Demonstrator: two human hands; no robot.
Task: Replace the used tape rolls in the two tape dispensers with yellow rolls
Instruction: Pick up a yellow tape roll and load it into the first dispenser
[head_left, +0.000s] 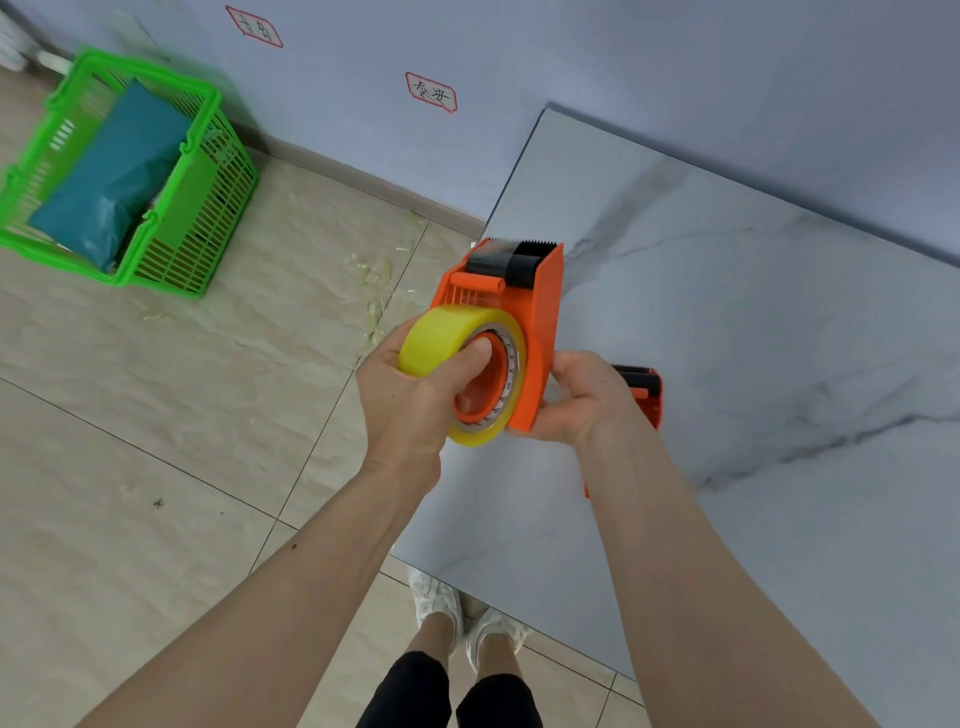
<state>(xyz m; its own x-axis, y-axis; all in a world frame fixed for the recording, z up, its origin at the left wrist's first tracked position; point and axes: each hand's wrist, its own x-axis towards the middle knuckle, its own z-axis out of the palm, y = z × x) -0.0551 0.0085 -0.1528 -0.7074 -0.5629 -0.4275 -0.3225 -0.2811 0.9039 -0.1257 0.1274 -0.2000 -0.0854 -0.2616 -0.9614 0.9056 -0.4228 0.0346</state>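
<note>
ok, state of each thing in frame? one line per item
yellow tape roll: on the orange hub, gripped by the left hand
held dispenser: off the table, cutter end pointing away
left hand: shut on the roll, thumb across the hub
right hand: shut on the dispenser's back
second dispenser: lying on the table, mostly hidden by the right hand
green basket: on the floor, teal bag inside

Grey marble-look counter (727, 364) fills 3 o'clock. Beige tiled floor (156, 415) at 8, tape scraps (374, 291) strewn near centre. Pale blue wall (571, 52) at 12 carrying two red-bordered labels (431, 92). Green basket (197, 218) at 10, teal bag (109, 176) inside.
</note>
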